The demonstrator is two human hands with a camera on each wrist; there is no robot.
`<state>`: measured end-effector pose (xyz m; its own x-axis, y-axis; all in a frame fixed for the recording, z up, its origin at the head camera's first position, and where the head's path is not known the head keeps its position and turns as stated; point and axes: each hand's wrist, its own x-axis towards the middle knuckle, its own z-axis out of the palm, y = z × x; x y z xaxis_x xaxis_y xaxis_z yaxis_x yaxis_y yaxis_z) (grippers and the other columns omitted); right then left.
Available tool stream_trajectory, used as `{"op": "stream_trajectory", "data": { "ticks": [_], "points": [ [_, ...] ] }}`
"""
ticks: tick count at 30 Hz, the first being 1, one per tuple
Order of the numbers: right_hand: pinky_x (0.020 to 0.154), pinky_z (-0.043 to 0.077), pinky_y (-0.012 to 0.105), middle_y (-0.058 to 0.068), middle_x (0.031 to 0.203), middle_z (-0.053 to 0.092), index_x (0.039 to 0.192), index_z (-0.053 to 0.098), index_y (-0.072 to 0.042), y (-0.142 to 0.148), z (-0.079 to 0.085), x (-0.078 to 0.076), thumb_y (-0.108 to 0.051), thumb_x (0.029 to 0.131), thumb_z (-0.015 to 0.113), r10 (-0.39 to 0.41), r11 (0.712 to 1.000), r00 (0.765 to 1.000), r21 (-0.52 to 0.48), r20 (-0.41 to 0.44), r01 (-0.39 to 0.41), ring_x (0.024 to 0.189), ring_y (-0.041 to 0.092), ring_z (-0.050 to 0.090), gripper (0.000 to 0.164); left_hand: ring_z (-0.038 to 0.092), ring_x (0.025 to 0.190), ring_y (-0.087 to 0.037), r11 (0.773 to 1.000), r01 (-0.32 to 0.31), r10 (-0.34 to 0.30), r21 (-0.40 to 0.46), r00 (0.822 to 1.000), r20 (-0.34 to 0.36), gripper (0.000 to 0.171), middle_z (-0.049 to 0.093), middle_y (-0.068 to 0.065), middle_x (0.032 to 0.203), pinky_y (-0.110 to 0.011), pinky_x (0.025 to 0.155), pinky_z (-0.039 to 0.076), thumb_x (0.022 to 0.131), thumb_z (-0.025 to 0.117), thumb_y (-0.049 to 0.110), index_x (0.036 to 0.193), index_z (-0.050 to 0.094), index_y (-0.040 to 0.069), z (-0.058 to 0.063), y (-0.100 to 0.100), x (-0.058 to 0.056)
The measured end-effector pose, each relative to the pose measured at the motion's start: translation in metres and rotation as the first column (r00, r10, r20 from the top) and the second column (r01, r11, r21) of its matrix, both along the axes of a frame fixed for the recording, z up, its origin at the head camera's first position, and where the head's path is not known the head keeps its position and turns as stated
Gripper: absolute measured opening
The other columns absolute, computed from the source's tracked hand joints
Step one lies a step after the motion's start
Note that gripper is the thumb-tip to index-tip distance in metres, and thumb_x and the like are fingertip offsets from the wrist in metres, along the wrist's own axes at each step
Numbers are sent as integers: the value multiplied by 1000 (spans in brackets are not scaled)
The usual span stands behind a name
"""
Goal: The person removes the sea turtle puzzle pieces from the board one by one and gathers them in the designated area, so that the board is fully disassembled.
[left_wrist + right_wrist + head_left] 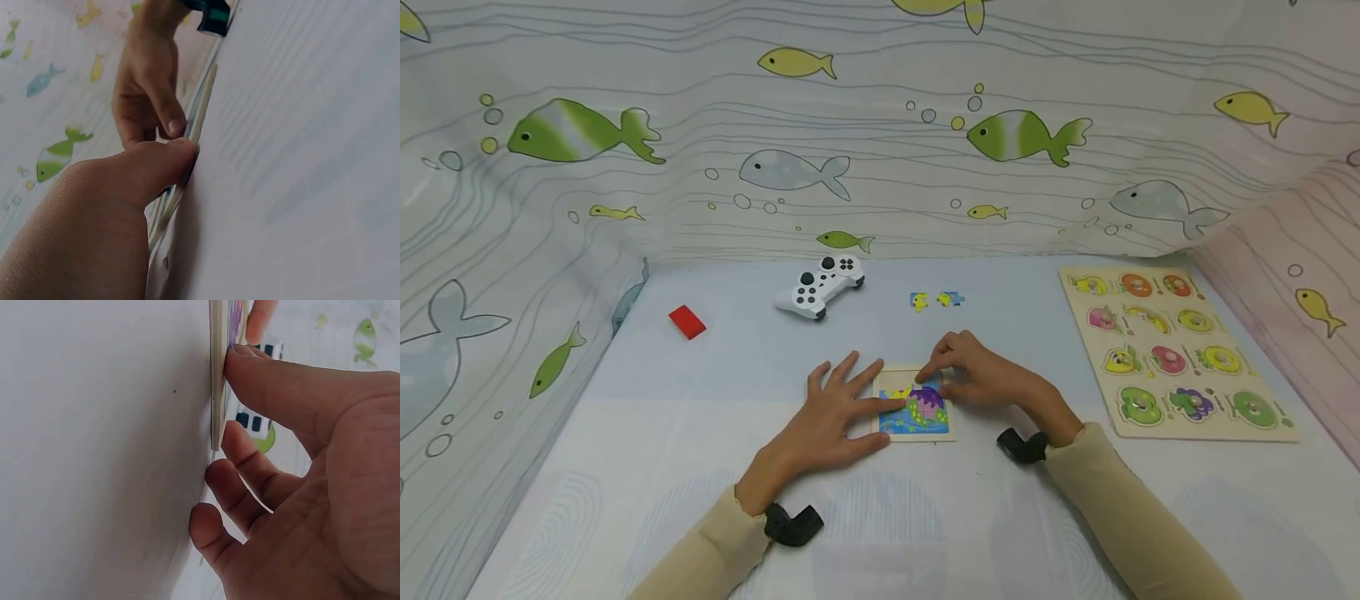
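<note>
A small jigsaw board [898,377] with a pale wooden frame lies between the two hands, its blue, purple and pink picture partly filling it. Bare wood shows along its upper edge. My left hand [831,417] has its fingers spread; the index finger reaches over the picture and the thumb touches the frame's lower left edge. Thumb and index finger of my right hand [988,371] pinch a purple-and-blue puzzle piece [929,389] at the board's upper right. In the right wrist view the thumb rests at the board's edge [217,394], the other fingers curled below.
Two loose puzzle pieces [919,302] lie beyond the board. A white game controller [822,287] is behind to the left, with a red block [687,322] farther left. At right lies a wooden fruit puzzle board [1213,429]. Fish-patterned cloth walls [880,125] surround the table.
</note>
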<state>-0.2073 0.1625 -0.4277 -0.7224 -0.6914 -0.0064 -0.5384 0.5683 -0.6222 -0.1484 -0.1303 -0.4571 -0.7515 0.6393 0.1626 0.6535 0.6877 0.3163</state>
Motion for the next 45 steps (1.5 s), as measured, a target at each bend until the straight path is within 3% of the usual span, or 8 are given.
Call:
{"op": "stream_trajectory", "data": {
  "ticks": [7, 18, 25, 35, 45],
  "points": [
    [90, 35, 36, 6, 111, 59, 111, 79, -20, -3, 5, 1, -5, 89, 74, 32, 999, 999, -21, -29, -33, 108, 23, 43, 27, 20, 156, -43, 1000, -5, 5, 4, 1000, -8, 46, 35, -7, 166, -71, 115, 15, 94, 61, 55, 138, 62, 42, 1, -1, 0],
    [89, 37, 36, 3, 111, 60, 109, 79, -23, -3, 1, 1, -5, 89, 75, 18, 1000, 999, -10, -45, -18, 106, 21, 44, 28, 18, 157, -41, 1000, -5, 5, -6, 1000, 11, 46, 33, -5, 167, -69, 116, 12, 94, 59, 57, 139, 61, 44, -3, 0, -1],
    [90, 41, 35, 2, 110, 62, 111, 78, -23, -4, 4, 2, -6, 92, 73, 15, 1000, 1000, 6, -15, -14, 104, 19, 50, 27, 20, 156, -42, 1000, 2, -2, -1, 1000, -11, 46, 34, -6, 167, -70, 115, 14, 94, 59, 57, 138, 62, 44, -2, 0, -1],
    [83, 47, 33, 4, 114, 64, 129, 66, -10, -4, 7, 4, -8, 91, 74, -35, 999, 999, -16, 41, 35, 92, 18, 52, 38, 23, 155, -44, 1000, 8, -8, 25, 1000, -24, 45, 37, -9, 165, -70, 114, 15, 94, 62, 54, 137, 64, 41, 0, 0, 1],
    [75, 43, 28, 2, 105, 62, 128, 70, -15, -1, 5, 1, -10, 91, 75, -40, 999, 998, -1, 52, 40, 86, 17, 49, 38, 22, 156, -44, 1000, 9, -8, 25, 1000, -20, 45, 36, -8, 165, -71, 114, 16, 94, 62, 54, 137, 63, 42, -2, 0, 0]
  ]
}}
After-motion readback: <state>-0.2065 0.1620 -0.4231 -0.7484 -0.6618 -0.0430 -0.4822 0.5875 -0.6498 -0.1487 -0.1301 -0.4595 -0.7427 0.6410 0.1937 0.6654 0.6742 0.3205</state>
